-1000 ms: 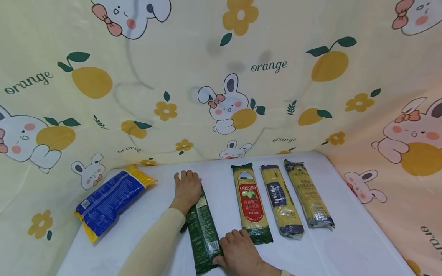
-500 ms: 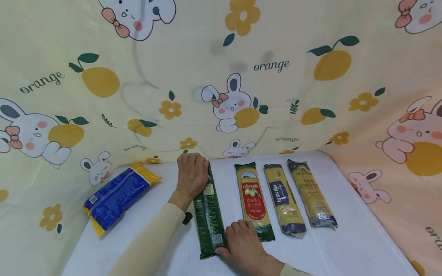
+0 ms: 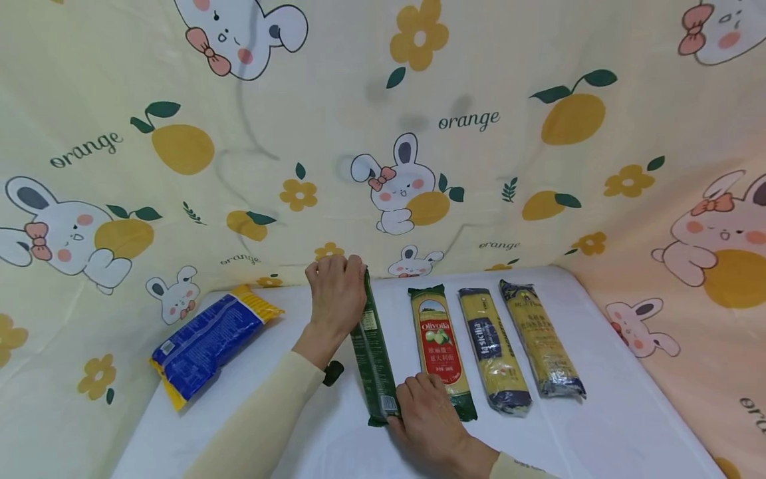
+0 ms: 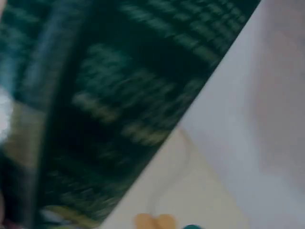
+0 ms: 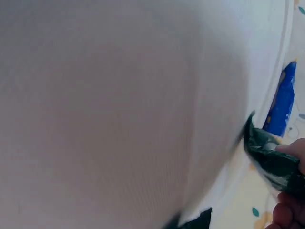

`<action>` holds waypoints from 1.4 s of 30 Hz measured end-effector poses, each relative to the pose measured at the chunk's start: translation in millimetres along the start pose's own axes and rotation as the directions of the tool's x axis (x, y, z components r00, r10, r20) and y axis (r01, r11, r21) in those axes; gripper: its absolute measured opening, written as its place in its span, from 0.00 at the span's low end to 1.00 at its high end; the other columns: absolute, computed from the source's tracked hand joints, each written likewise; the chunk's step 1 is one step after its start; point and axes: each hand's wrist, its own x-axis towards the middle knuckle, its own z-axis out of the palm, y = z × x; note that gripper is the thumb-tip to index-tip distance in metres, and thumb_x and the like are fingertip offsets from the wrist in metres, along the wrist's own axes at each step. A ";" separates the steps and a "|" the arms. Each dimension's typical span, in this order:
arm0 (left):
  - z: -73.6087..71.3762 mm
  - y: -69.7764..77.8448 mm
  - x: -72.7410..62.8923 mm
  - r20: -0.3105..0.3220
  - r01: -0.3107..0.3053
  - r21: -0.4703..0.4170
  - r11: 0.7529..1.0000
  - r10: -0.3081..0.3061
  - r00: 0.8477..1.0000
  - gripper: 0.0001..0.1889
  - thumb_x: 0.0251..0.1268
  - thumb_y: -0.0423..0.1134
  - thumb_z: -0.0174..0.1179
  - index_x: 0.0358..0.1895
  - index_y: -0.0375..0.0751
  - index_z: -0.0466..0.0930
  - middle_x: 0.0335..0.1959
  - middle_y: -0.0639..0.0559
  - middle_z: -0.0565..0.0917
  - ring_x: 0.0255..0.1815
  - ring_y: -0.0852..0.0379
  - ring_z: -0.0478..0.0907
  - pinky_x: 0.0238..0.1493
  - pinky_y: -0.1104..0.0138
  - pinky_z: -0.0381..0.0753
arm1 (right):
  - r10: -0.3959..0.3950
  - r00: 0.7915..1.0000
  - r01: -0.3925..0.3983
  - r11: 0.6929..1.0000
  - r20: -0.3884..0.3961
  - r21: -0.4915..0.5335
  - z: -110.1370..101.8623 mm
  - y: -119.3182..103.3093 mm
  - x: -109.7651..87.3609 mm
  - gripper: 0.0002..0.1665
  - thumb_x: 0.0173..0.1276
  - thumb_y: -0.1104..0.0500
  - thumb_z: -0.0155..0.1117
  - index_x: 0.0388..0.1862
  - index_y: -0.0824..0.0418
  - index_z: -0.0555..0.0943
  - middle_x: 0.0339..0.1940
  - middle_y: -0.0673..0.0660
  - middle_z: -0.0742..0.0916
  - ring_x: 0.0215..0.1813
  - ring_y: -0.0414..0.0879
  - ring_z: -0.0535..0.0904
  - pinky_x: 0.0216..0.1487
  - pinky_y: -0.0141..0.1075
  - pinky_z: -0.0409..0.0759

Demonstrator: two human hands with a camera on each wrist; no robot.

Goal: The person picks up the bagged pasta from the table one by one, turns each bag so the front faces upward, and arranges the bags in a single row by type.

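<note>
My left hand (image 3: 336,293) grips the far end of a green spaghetti packet (image 3: 374,366), its printed back with the barcode facing up and toward me. The near end of that packet is pinched by my right hand (image 3: 432,416), the thumb on its barcode corner. It looks tilted, with its left side raised. Dark green wrapping with blurred print, the same packet (image 4: 124,95), fills much of the left wrist view. In the right wrist view its crimped end (image 5: 271,157) sits between thumb and fingers. Just right lies a yellow-and-red Olivoila spaghetti packet (image 3: 439,339).
Two more spaghetti packets, one with a blue label (image 3: 493,352) and one mostly yellow (image 3: 543,342), lie to the right. A blue-and-yellow bag (image 3: 212,346) lies at the left on the white table (image 3: 622,426). Patterned cloth (image 3: 335,100) hangs behind.
Both hands keep hold of the green packet. It has shifted away from me and slightly right, and has turned more onto its edge. The other packets stay in place.
</note>
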 end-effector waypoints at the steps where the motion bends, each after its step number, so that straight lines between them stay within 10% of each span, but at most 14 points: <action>1: -3.3 2.5 2.2 0.024 0.011 0.013 1.000 -0.011 1.000 0.14 0.85 0.41 0.51 0.38 0.38 0.77 0.30 0.43 0.75 0.38 0.41 0.70 0.48 0.45 0.64 | -0.005 1.000 0.005 1.000 0.001 -0.020 -1.3 0.7 -0.4 0.26 0.67 0.39 0.76 0.48 0.56 0.79 0.36 0.49 0.78 0.43 0.46 0.72 0.60 0.47 0.75; 8: -16.0 16.7 13.1 0.068 -0.064 0.033 0.997 0.062 0.996 0.16 0.82 0.37 0.55 0.29 0.38 0.74 0.20 0.46 0.73 0.30 0.44 0.72 0.38 0.54 0.67 | -0.053 0.998 0.049 0.989 -0.019 -0.139 -5.3 -3.3 -3.8 0.27 0.66 0.38 0.75 0.45 0.59 0.81 0.35 0.52 0.81 0.41 0.48 0.74 0.58 0.49 0.78; 15: -21.7 20.7 15.9 0.133 -0.097 -0.004 0.995 0.097 0.986 0.23 0.76 0.55 0.64 0.32 0.37 0.75 0.21 0.47 0.73 0.31 0.47 0.72 0.38 0.58 0.68 | -0.027 1.000 0.025 0.979 -0.004 -0.201 -5.0 -12.6 -4.3 0.27 0.66 0.36 0.74 0.41 0.58 0.80 0.32 0.52 0.80 0.40 0.49 0.73 0.56 0.47 0.75; 22: -24.8 22.9 15.5 0.179 -0.144 0.001 0.990 0.141 0.974 0.10 0.79 0.40 0.61 0.41 0.36 0.80 0.30 0.45 0.83 0.34 0.47 0.74 0.37 0.59 0.72 | -0.002 1.000 -0.004 0.977 -0.030 -0.212 -4.1 -19.5 -4.1 0.27 0.67 0.36 0.72 0.42 0.57 0.78 0.33 0.53 0.80 0.39 0.50 0.73 0.54 0.47 0.74; 32: -29.0 11.8 12.2 0.161 -0.061 -0.360 0.931 0.126 0.979 0.06 0.82 0.35 0.55 0.42 0.37 0.75 0.35 0.46 0.83 0.43 0.45 0.76 0.46 0.52 0.73 | 0.000 0.999 -0.008 0.989 -0.053 -0.149 -9.4 -14.9 -1.0 0.36 0.64 0.30 0.73 0.55 0.55 0.76 0.49 0.56 0.84 0.54 0.52 0.78 0.63 0.52 0.78; 42: -29.0 -14.7 -0.5 0.208 0.001 -0.409 0.913 0.092 0.974 0.05 0.82 0.35 0.55 0.45 0.37 0.73 0.40 0.45 0.82 0.48 0.45 0.74 0.49 0.53 0.66 | 0.105 0.981 -0.134 0.975 -0.166 -0.175 0.1 25.9 14.3 0.40 0.64 0.28 0.72 0.47 0.63 0.79 0.41 0.59 0.83 0.48 0.55 0.78 0.54 0.53 0.78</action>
